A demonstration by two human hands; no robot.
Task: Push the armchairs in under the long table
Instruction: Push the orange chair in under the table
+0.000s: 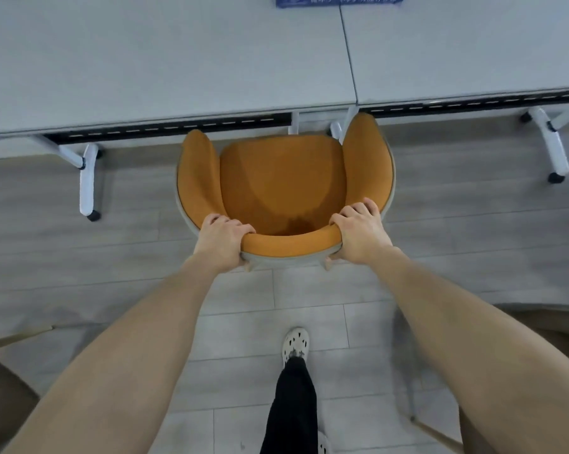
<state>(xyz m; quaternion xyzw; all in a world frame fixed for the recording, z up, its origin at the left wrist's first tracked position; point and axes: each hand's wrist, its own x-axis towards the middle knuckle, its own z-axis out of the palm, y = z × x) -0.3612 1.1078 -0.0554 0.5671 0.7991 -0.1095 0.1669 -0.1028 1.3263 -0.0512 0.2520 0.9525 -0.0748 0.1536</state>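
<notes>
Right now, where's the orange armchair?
The orange upholstered armchair sits centre frame, facing the long grey table, its armrest tips at the table edge, both hands gripping its backrest.

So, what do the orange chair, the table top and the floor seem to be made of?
The armchair looks upholstered in orange woven fabric, matte with fine grain, on a grey shell, likely plastic. The long table top seems smooth pale-grey laminate, faintly reflective. The floor looks like grey wood-pattern planks, vinyl or laminate; seams show.

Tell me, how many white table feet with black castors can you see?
2: one white table foot left of the orange upholstered armchair, another at far right. More may hide under the grey tabletop.
</notes>
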